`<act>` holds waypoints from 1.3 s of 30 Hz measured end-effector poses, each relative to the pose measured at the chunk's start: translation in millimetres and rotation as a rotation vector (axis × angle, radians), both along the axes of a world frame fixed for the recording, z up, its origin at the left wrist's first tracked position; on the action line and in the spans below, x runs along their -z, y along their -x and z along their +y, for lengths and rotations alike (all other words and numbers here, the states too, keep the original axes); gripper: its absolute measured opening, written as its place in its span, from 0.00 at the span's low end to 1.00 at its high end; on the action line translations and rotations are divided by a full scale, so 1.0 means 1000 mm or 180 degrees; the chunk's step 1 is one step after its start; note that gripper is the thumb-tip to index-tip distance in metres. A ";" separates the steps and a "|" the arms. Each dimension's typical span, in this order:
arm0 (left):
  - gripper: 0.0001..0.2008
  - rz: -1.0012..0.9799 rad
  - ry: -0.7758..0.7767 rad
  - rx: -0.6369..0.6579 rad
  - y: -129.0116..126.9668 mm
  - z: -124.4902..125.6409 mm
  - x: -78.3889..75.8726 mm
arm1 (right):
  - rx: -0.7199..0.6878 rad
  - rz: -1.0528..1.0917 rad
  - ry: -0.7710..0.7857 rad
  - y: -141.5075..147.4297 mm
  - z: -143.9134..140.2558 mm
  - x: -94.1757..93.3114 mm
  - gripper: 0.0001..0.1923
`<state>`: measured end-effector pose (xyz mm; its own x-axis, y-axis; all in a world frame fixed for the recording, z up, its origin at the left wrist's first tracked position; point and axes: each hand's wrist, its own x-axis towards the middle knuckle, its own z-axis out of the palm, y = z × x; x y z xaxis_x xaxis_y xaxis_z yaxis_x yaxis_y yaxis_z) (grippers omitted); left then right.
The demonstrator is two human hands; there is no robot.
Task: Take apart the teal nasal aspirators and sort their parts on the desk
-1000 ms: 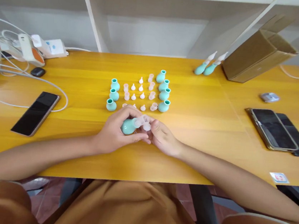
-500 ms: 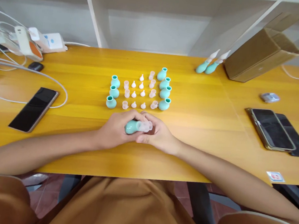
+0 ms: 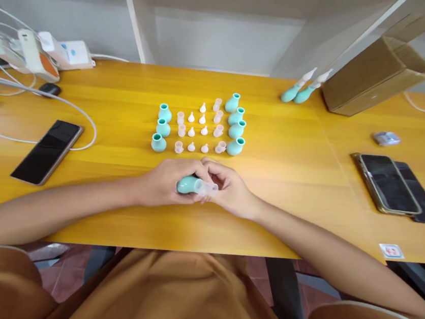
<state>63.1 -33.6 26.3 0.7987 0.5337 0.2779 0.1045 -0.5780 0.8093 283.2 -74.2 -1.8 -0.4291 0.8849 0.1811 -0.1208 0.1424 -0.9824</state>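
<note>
My left hand [image 3: 164, 180] grips a teal rubber bulb [image 3: 187, 184] near the table's front edge. My right hand [image 3: 232, 191] pinches a clear plastic cap [image 3: 208, 187] fitted onto the bulb's neck. Both hands meet over the yellow table [image 3: 282, 152]. Just beyond them stand rows of parts: three teal bulbs [image 3: 161, 127] on the left, several teal bulbs [image 3: 235, 124] on the right, and small white tips [image 3: 197, 133] and clear caps [image 3: 217, 129] between them.
Two assembled teal bulbs with white tips [image 3: 301, 87] lie beside a tilted cardboard box [image 3: 375, 75] at the back right. Phones [image 3: 390, 184] lie at right, a black phone [image 3: 47, 151] at left, with cables and chargers [image 3: 36, 57] at the back left.
The bulb and cap have come together in my hands and sunk lower toward the table. My fingers have closed more around the joined parts.
</note>
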 end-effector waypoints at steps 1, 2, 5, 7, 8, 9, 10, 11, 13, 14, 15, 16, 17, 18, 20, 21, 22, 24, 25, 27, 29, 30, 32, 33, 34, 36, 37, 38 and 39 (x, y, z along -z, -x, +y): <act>0.08 0.0024 0.0048 0.0046 0.000 0.001 -0.001 | -0.0046 0.0020 -0.0011 -0.001 0.001 0.000 0.29; 0.08 0.0043 0.0089 0.0098 0.001 0.002 -0.002 | -0.0108 0.0050 -0.0002 -0.002 0.001 -0.001 0.28; 0.07 0.0008 0.0058 0.0237 0.002 0.004 -0.003 | -0.0348 0.0163 0.0103 -0.005 0.004 -0.001 0.27; 0.07 0.0017 -0.0025 0.0300 0.003 0.006 -0.003 | -0.0504 0.0197 0.0197 -0.008 0.007 -0.001 0.25; 0.08 0.0049 -0.0053 0.0320 0.003 0.007 -0.003 | -0.0569 0.0212 0.0245 -0.009 0.009 -0.001 0.24; 0.10 0.0084 -0.0073 0.0335 0.004 0.008 -0.004 | -0.0616 0.0225 0.0289 -0.011 0.010 0.000 0.23; 0.11 0.0132 -0.0093 0.0348 0.004 0.008 -0.004 | -0.0648 0.0236 0.0324 -0.012 0.012 0.001 0.22; 0.12 0.0190 -0.0124 0.0339 0.004 0.008 -0.004 | -0.0663 0.0250 0.0359 -0.014 0.014 0.002 0.21; 0.14 0.0318 -0.0226 0.0230 0.003 0.008 -0.005 | -0.0760 0.0255 0.0505 -0.018 0.017 0.005 0.20; 0.14 0.0378 -0.0274 0.0160 0.002 0.008 -0.006 | -0.0858 0.0244 0.0624 -0.020 0.019 0.006 0.19; 0.13 0.0426 -0.0310 0.0096 0.002 0.007 -0.006 | -0.0974 0.0230 0.0759 -0.022 0.021 0.007 0.19; 0.13 0.0468 -0.0330 0.0042 0.001 0.007 -0.007 | -0.1083 0.0220 0.0885 -0.023 0.022 0.008 0.19; 0.13 0.0504 -0.0336 0.0008 0.000 0.006 -0.007 | -0.1165 0.0209 0.0985 -0.025 0.023 0.008 0.20; 0.13 0.0538 -0.0343 -0.0013 -0.001 0.006 -0.007 | -0.1206 0.0201 0.1046 -0.026 0.024 0.008 0.21; 0.13 0.0582 -0.0396 -0.0061 -0.002 0.005 -0.007 | -0.1173 0.0178 0.1113 -0.028 0.025 0.008 0.21; 0.13 0.0581 -0.0435 -0.0081 -0.002 0.005 -0.007 | -0.1146 0.0165 0.1142 -0.028 0.026 0.007 0.21; 0.13 0.0570 -0.0468 -0.0102 -0.003 0.006 -0.006 | -0.1118 0.0158 0.1173 -0.029 0.027 0.007 0.20; 0.12 0.0538 -0.0515 -0.0151 -0.003 0.006 -0.005 | -0.1074 0.0167 0.1214 -0.030 0.028 0.007 0.20; 0.11 0.0543 -0.0529 -0.0177 -0.003 0.006 -0.004 | -0.1051 0.0174 0.1215 -0.031 0.029 0.008 0.19; 0.10 0.0583 -0.0555 -0.0247 -0.004 0.006 -0.003 | -0.0983 0.0150 0.1183 -0.034 0.031 0.009 0.20; 0.10 0.0638 -0.0570 -0.0309 -0.005 0.006 -0.003 | -0.0886 0.0052 0.1125 -0.036 0.033 0.010 0.21; 0.10 0.0660 -0.0572 -0.0333 -0.005 0.005 -0.003 | -0.0838 -0.0008 0.1088 -0.037 0.034 0.010 0.22; 0.10 0.0704 -0.0572 -0.0360 -0.005 0.004 -0.005 | -0.0757 -0.0106 0.1005 -0.039 0.034 0.009 0.22; 0.09 0.0731 -0.0575 -0.0368 -0.005 0.004 -0.005 | -0.0715 -0.0151 0.0965 -0.039 0.034 0.008 0.22; 0.09 0.0757 -0.0587 -0.0383 -0.005 0.004 -0.006 | -0.0675 -0.0200 0.0927 -0.039 0.033 0.007 0.22; 0.08 0.0798 -0.0629 -0.0444 -0.005 0.004 -0.007 | -0.0575 -0.0343 0.0825 -0.039 0.030 0.005 0.22; 0.08 0.0799 -0.0652 -0.0485 -0.004 0.005 -0.008 | -0.0514 -0.0455 0.0750 -0.039 0.028 0.005 0.22; 0.08 0.0782 -0.0675 -0.0530 -0.004 0.005 -0.008 | -0.0450 -0.0582 0.0654 -0.038 0.026 0.004 0.22; 0.09 0.0760 -0.0695 -0.0576 -0.004 0.006 -0.008 | -0.0382 -0.0706 0.0539 -0.038 0.024 0.004 0.21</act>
